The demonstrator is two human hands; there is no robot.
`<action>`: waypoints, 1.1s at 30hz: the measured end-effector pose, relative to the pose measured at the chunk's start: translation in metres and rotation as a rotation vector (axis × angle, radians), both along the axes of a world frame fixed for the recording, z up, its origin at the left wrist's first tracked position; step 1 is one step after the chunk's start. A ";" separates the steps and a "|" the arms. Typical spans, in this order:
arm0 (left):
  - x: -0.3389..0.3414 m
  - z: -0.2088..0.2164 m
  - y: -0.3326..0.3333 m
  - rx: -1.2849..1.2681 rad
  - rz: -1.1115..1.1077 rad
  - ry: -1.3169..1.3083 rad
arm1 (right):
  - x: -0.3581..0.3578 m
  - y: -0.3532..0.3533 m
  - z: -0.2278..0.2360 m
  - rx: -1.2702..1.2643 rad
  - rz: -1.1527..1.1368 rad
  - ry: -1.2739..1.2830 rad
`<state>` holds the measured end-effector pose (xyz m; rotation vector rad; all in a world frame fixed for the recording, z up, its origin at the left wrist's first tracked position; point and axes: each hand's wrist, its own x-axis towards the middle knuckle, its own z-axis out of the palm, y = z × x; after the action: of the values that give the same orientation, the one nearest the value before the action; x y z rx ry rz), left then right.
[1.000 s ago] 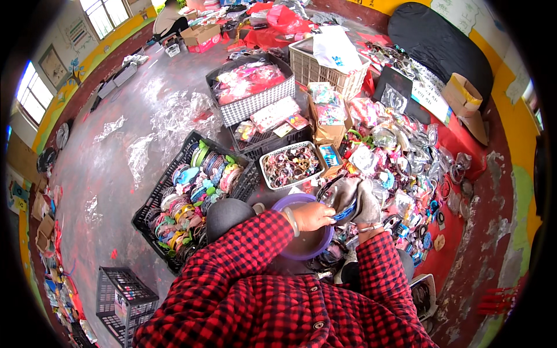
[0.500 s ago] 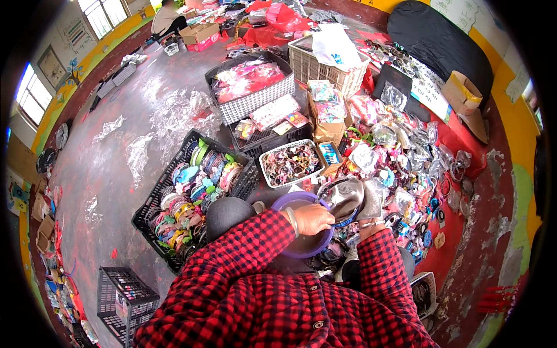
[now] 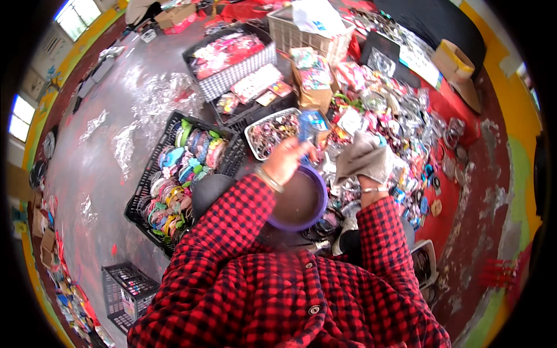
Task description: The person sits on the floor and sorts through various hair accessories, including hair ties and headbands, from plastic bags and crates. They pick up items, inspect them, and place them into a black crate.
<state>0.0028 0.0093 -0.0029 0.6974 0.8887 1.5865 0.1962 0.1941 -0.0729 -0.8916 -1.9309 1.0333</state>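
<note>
Above the far-left rim of a purple basin (image 3: 321, 216) of murky water is my left hand (image 3: 284, 161). Its fingers pinch a blue band-like thing (image 3: 305, 129), smeared by motion, that sticks up past the fingertips. A grey cloth (image 3: 361, 158) drapes over my right hand (image 3: 371, 182), right of the basin, and hides most of its fingers. That hand is closed on the cloth. Just beyond my left hand stands a white basket (image 3: 250, 139) of small hair accessories. Loose accessories and plastic-wrapped pieces (image 3: 400, 151) lie heaped beyond and right of the cloth.
A black crate (image 3: 136, 203) full of colourful headbands stands on the left, by my knee (image 3: 213, 194). Farther off are a patterned bin (image 3: 241, 68) of red packets, a cardboard box (image 3: 313, 95) and a beige crate (image 3: 278, 36). Another crate (image 3: 130, 290) sits at lower left.
My left hand has lifted from over the basin, up and left, with the blue thing. The cloth in my right hand has come away from the dark headband-like piece it was around.
</note>
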 end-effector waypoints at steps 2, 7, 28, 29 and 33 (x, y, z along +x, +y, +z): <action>-0.010 0.000 0.003 0.107 0.053 -0.219 | 0.001 0.010 -0.028 -0.021 -0.064 0.044; 0.000 0.000 0.008 -0.041 0.226 -0.513 | 0.004 0.000 -0.031 -0.731 0.355 0.815; 0.032 -0.032 0.008 -0.201 0.104 -0.481 | -0.030 -0.093 0.045 -0.823 0.554 0.207; 0.042 -0.010 0.006 -0.170 0.106 -0.429 | -0.029 -0.091 0.038 -0.814 0.569 0.189; 0.043 -0.022 0.008 -0.243 0.143 -0.521 | -0.031 -0.092 0.039 -0.721 0.562 0.088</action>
<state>0.0461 0.0172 -0.0244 0.0382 0.7305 1.6418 0.1649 0.1018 -0.0342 -0.6428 -1.7773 2.1460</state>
